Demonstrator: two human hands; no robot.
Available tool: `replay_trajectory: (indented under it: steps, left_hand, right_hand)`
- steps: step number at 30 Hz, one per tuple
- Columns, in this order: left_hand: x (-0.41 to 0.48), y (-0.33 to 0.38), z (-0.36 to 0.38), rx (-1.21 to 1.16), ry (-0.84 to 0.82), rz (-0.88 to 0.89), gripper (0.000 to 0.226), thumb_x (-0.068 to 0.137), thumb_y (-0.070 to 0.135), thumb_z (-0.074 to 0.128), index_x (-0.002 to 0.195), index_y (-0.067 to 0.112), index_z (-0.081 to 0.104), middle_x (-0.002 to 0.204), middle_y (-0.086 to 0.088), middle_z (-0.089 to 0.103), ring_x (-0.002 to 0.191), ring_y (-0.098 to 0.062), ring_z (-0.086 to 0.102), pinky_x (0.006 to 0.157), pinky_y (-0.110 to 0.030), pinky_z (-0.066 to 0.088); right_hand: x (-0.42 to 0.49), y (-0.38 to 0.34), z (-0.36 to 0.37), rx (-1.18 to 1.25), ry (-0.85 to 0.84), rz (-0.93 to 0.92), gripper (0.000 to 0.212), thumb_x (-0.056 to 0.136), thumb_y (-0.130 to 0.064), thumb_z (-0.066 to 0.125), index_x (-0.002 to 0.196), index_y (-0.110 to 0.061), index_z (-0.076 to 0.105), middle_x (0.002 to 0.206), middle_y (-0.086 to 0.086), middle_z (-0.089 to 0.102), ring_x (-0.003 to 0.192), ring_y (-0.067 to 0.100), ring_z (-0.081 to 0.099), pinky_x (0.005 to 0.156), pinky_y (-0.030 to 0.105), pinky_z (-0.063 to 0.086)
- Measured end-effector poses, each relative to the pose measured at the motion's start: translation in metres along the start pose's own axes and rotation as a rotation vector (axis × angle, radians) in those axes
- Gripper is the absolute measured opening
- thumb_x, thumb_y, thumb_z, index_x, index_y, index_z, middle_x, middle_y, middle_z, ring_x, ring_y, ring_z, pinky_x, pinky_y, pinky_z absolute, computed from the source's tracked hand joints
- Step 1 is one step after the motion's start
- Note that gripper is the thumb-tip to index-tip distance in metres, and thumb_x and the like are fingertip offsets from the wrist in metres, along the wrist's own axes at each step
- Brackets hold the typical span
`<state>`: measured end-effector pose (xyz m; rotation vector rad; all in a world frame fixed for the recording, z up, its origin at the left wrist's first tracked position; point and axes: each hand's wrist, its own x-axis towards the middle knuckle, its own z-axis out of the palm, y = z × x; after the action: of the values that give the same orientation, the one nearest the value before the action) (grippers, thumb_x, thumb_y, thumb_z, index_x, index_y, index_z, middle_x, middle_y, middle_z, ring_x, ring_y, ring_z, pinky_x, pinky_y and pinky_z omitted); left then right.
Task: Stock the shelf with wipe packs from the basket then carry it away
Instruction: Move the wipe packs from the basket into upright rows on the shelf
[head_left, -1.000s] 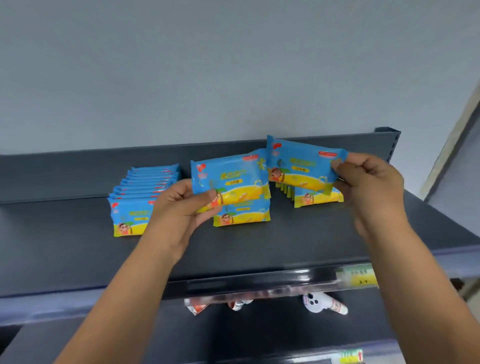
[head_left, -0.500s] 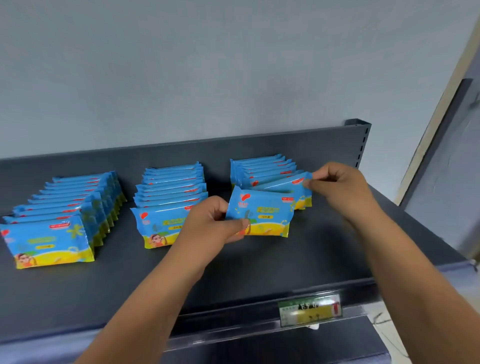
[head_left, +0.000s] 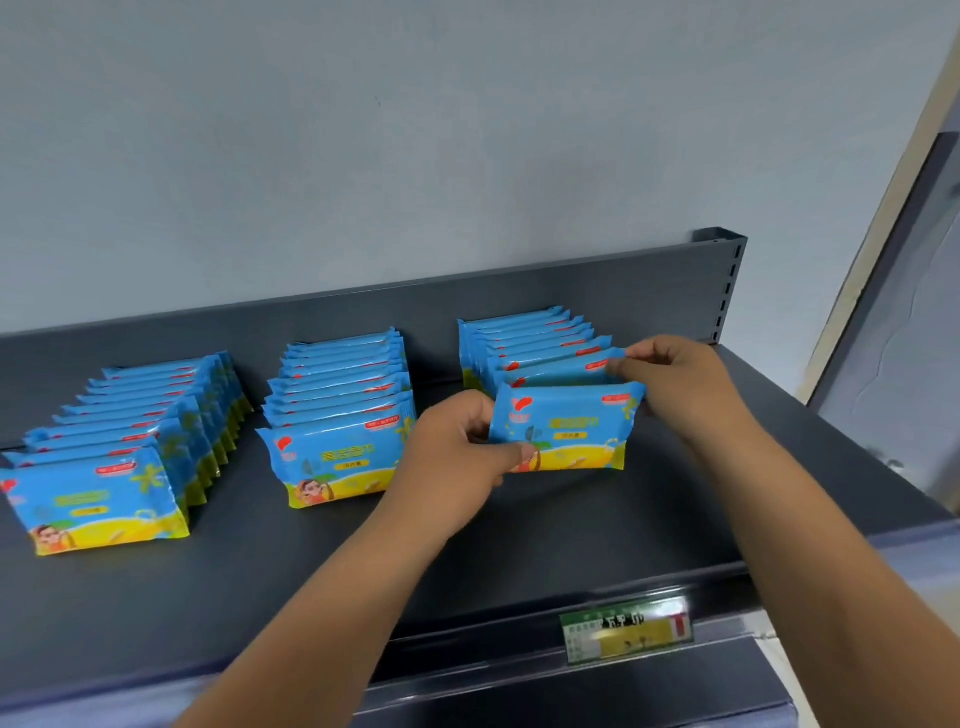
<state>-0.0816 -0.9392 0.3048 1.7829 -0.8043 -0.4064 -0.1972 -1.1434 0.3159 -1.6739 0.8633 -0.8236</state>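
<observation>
Three rows of blue-and-yellow wipe packs stand upright on the dark grey shelf (head_left: 597, 525): a left row (head_left: 119, 457), a middle row (head_left: 340, 415) and a right row (head_left: 524, 348). My left hand (head_left: 457, 452) pinches the lower left corner of the front wipe pack (head_left: 571, 431) of the right row, which stands upright just ahead of the others. My right hand (head_left: 675, 379) pinches the top right corner of the pack right behind it. The basket is out of view.
A green and yellow price label (head_left: 626, 629) sits on the shelf's front rail. The shelf's upright post (head_left: 727, 280) stands at the back right corner. A pale grey wall (head_left: 415, 156) rises behind the shelf, and a door frame (head_left: 883, 208) lies to the right.
The view has swung left and down, bringing all three rows into sight. Both hands have lowered their packs from mid-air onto the front of the right row, the left-hand pack now upright.
</observation>
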Motion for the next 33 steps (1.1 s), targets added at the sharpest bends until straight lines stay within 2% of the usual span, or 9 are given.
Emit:
replay_trajectory:
  steps: [3,6,9,12,14,16,25,29,33]
  left_hand:
    - [0.000,0.001,0.009,-0.092,0.038,-0.073,0.017,0.080,0.008,0.085,0.091,0.011,0.071,0.093,-0.002,0.078,0.086,-0.020,0.076,0.074,-0.038,0.065]
    - [0.006,0.001,0.018,-0.084,0.064,-0.119,0.018,0.079,0.010,0.086,0.089,0.010,0.071,0.094,0.000,0.077,0.082,-0.017,0.077,0.076,-0.042,0.065]
    - [0.015,-0.002,0.023,-0.096,0.102,-0.163,0.019,0.079,0.008,0.085,0.090,0.009,0.069,0.096,0.000,0.076,0.084,-0.018,0.076,0.077,-0.045,0.065]
    - [0.021,-0.003,0.026,0.049,0.158,-0.122,0.020,0.079,0.020,0.086,0.090,0.018,0.069,0.096,0.007,0.073,0.091,-0.014,0.071,0.078,-0.044,0.063]
    - [0.022,-0.002,0.027,0.183,0.171,-0.090,0.021,0.080,0.027,0.084,0.092,0.019,0.068,0.095,0.008,0.069,0.090,-0.011,0.066,0.072,-0.036,0.057]
    - [0.022,-0.001,0.028,0.257,0.166,-0.077,0.023,0.082,0.031,0.082,0.094,0.018,0.067,0.094,0.006,0.066,0.089,-0.013,0.064,0.065,-0.030,0.048]
    - [0.026,0.001,0.029,0.365,0.212,-0.070,0.031,0.085,0.036,0.079,0.098,0.018,0.057,0.099,0.004,0.060,0.089,-0.014,0.058,0.057,-0.025,0.034]
    - [0.026,0.000,0.028,0.384,0.216,-0.037,0.031,0.087,0.035,0.077,0.101,0.018,0.055,0.104,0.002,0.062,0.093,-0.015,0.059,0.057,-0.025,0.033]
    - [0.019,0.004,0.026,0.423,0.202,-0.037,0.038,0.089,0.034,0.076,0.112,0.015,0.053,0.112,-0.002,0.059,0.092,-0.013,0.054,0.059,-0.024,0.032]
  right_hand:
    - [-0.003,-0.004,0.002,0.049,0.001,0.069,0.029,0.100,-0.037,0.060,0.094,-0.012,0.072,0.086,0.009,0.077,0.082,0.024,0.076,0.075,0.040,0.062]
    - [-0.005,-0.010,0.000,0.044,0.022,0.141,0.045,0.102,-0.052,0.046,0.099,-0.016,0.072,0.089,0.007,0.077,0.085,0.026,0.075,0.077,0.040,0.062]
    - [-0.010,-0.016,-0.002,0.004,-0.053,0.129,0.047,0.096,-0.063,0.050,0.102,-0.021,0.071,0.094,-0.001,0.077,0.091,0.025,0.074,0.085,0.045,0.058]
    - [-0.018,-0.019,-0.007,-0.096,-0.203,0.037,0.036,0.084,-0.047,0.077,0.111,-0.027,0.064,0.102,-0.008,0.072,0.094,0.012,0.071,0.078,0.033,0.056]
    - [-0.018,-0.018,-0.008,-0.232,-0.219,-0.023,0.049,0.076,-0.029,0.088,0.116,-0.029,0.059,0.105,-0.012,0.067,0.095,0.003,0.065,0.069,0.022,0.048]
    - [-0.016,-0.015,-0.005,-0.326,-0.160,-0.059,0.054,0.073,-0.022,0.090,0.117,-0.028,0.058,0.106,-0.013,0.065,0.096,0.001,0.062,0.066,0.020,0.044]
    - [-0.011,-0.009,0.001,-0.399,-0.113,-0.077,0.051,0.077,-0.021,0.086,0.115,-0.026,0.054,0.104,-0.010,0.067,0.091,0.004,0.063,0.063,0.021,0.045]
    - [-0.013,-0.007,0.003,-0.457,-0.098,-0.108,0.053,0.078,-0.025,0.086,0.120,-0.025,0.054,0.109,-0.006,0.069,0.095,0.011,0.065,0.067,0.021,0.045]
    - [-0.022,-0.011,0.004,-0.603,-0.077,-0.097,0.065,0.083,-0.034,0.081,0.137,-0.022,0.048,0.126,0.000,0.065,0.108,0.019,0.062,0.081,0.033,0.050]
